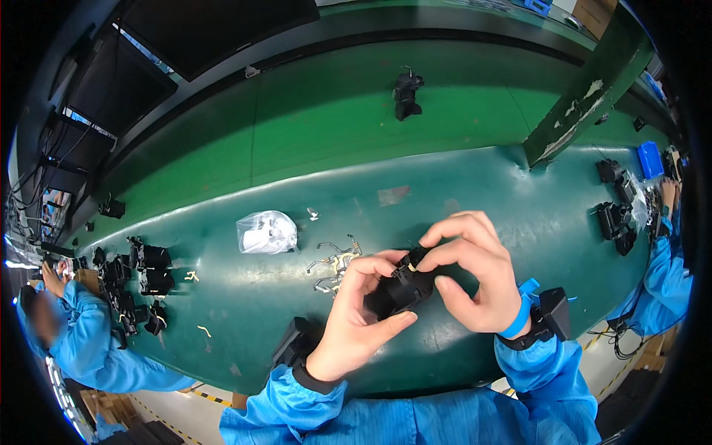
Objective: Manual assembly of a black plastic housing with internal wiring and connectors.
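My left hand (361, 315) grips the black part (400, 291) toward the table's near edge (437, 371), maybe steadying it for my right hand (478, 271), its pinch unclear.

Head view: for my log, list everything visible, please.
Bench: one, green, middle
Held part: one, black, centre
Loose pieces: several, black and yellowish, centre-left
Bag: one, clear, centre-left
Parts: many, black, both bench ends
Far part: one, black, top centre
Bin: one, blue, far right
Post: one, green, upper right
Panels: several, dark, upper left
Co-workers: two, blue-sleeved, outer edges
Wrist boxes: two, black, wrists
Wristband: one, blue, right wrist
Left hand: one, bare, centre
Right hand: one, bare, centre-right
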The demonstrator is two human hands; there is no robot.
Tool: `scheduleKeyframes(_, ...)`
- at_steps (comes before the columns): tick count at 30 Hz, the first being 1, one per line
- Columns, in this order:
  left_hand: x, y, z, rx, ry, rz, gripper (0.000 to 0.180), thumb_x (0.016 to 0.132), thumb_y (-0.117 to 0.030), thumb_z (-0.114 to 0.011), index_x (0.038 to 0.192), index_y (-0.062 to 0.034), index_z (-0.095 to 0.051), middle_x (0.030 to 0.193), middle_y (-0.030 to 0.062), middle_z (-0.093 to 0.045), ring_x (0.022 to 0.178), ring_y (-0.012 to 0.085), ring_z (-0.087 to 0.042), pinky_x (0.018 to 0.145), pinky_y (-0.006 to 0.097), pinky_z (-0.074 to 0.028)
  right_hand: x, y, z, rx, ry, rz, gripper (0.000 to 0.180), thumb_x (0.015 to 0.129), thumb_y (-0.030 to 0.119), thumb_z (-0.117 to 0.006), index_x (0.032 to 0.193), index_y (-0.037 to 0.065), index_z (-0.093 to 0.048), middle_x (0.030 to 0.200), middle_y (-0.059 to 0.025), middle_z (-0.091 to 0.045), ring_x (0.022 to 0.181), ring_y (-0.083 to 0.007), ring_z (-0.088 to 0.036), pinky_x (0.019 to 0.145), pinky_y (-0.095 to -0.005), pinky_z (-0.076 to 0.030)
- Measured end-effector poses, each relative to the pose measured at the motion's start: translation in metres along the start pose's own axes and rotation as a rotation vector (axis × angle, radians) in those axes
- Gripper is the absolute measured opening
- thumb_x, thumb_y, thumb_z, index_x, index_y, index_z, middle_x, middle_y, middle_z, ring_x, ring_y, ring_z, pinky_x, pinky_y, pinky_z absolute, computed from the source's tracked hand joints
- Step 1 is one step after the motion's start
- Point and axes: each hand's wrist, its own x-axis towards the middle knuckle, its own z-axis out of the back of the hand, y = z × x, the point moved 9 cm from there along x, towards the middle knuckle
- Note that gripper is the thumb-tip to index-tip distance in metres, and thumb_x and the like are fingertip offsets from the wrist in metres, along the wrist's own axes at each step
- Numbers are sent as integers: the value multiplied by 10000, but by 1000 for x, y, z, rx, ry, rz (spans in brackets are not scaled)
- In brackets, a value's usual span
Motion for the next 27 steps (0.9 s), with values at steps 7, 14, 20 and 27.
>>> scheduleKeyframes(7, -2, -18, -1, 236, -48, -240, 512, 782, 84, -717, 1181, -76, -439, 1378, 143, -377, 1270, 246, -455, 1036, 374, -427, -10, -14, -25, 451, -4, -181, 383, 730, 77, -772, 1065, 77, -588, 1178, -130, -570, 1096, -270, -562, 955, -390, -437)
scheduleKeyframes(14, -1, -22, -2, 299, -43, -242, 458, 803, 49, -706, 1175, -83, -473, 1376, 128, -382, 1249, 230, -464, 1035, 369, -409, -19, -27, -34, 620, -41, -284, 355, 746, 16, -727, 1064, 71, -580, 1210, -125, -558, 1143, -242, -541, 983, -365, -426)
scheduleKeyframes(20, -4, -11, 16, 107, -136, -171, 118, 917, -74, -618, 1030, -57, -588, 1332, 107, -462, 1201, 204, -465, 1019, 359, -370, -16, -21, -37, 587, -4, -262, 342, 745, -8, -707, 1051, 68, -574, 1195, -119, -552, 1121, -241, -540, 978, -359, -427)
scheduleKeyframes(27, -4, 6, 20, -150, -194, 38, 64, 928, -93, -610, 893, -40, -615, 1288, 62, -486, 1090, 129, -498, 949, 300, -390, -15, -16, -39, 488, 37, -235, 333, 737, -15, -706, 1033, 57, -571, 1182, -124, -550, 1092, -244, -556, 952, -358, -448)
